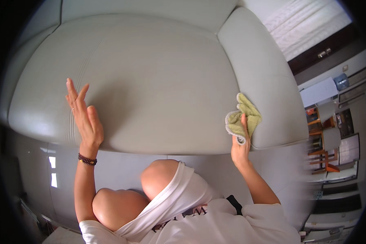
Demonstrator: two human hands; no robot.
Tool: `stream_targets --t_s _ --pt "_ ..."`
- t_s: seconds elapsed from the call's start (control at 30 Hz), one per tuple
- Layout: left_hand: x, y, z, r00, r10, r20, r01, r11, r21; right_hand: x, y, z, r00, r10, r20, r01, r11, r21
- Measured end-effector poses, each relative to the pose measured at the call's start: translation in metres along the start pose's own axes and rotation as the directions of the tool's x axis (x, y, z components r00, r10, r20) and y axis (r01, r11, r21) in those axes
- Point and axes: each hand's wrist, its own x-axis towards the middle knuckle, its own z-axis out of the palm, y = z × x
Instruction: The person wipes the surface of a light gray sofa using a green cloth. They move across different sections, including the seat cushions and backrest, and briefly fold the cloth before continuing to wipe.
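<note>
The fingers of the right hand (240, 142) are closed on a green cloth (253, 116) with a pale edge, the thumb lying over it and the rest hidden in its folds. The cloth is bunched near the front of the sofa, where the seat (162, 77) meets the armrest (268, 77). The left hand (86, 124) grips nothing: its fingers are spread apart over the seat's left part, close to a stitched seam (87, 67), and I can't tell whether they touch the leather. A soft shadow falls on the seat beside them. There's a ring (72, 109) on one finger and a dark beaded bracelet (87, 159) round the wrist. Below the sofa's front edge, two bare knees (158, 177) bend above the grey tiled floor (122, 160), next to the white shirt (227, 221) the person wears. Behind the seat stands the backrest (150, 8). Off to the right I see a pale curtain (305, 28), a blue water jug (341, 81) and some orange-framed chairs (324, 162).
</note>
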Motion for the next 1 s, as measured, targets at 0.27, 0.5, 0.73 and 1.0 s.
stream_targets --t_s 0.27,0.5,0.73,1.0 --pt "-0.005 -0.008 -0.005 0.997 -0.075 0.002 0.075 0.995 -0.068 0.088 -0.032 0.057 0.983 0.098 0.152 -0.129 0.969 0.209" --pt "0.005 0.002 -0.017 0.969 -0.248 0.017 0.248 0.959 -0.139 0.131 -0.155 0.179 0.815 -0.531 0.231 0.503 0.847 0.172" --pt "-0.042 -0.051 -0.063 0.895 -0.414 -0.167 0.445 0.857 0.258 0.120 -0.246 0.215 0.213 -0.928 0.305 0.905 0.305 0.295" --pt "-0.075 -0.072 -0.069 0.850 -0.502 -0.158 0.526 0.814 0.245 0.227 -0.074 0.159 0.790 -0.444 0.423 0.468 0.882 0.051"
